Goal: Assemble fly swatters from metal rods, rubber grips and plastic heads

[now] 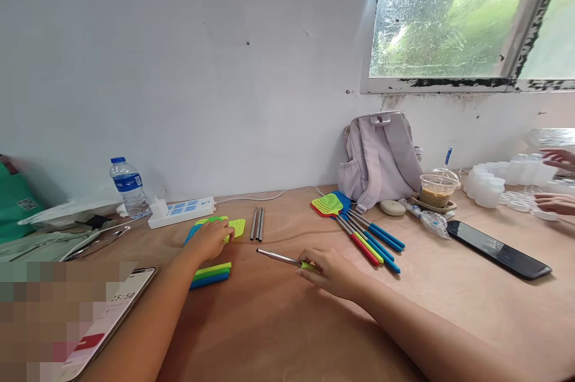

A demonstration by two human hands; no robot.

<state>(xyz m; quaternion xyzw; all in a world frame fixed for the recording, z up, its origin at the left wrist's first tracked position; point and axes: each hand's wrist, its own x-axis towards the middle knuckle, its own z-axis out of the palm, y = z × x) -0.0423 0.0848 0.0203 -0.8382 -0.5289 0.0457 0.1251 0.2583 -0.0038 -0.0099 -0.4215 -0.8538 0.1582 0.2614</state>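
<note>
My right hand [327, 272] is closed around the yellow-green grip of a fly swatter handle [278, 257]. Its metal rod points left and carries no head. My left hand [211, 239] rests with curled fingers on a small pile of fly swatter heads, pinching at a yellow-green head [238, 229]. A blue head [192, 232] shows beneath that hand. Several metal rods [257, 224] lie side by side just right of the pile. Nearer to me are yellow, green and blue grips [211, 275]. Several assembled fly swatters [368, 238] lie fanned out beyond my right hand.
Behind stand a power strip [182, 212], a water bottle [129, 187] and a backpack [381, 157]. A lit phone [108, 322] lies at left. To the right are an iced drink [436, 190], a black device [496, 248], white bottles [487, 187] and another person's hands [557, 202].
</note>
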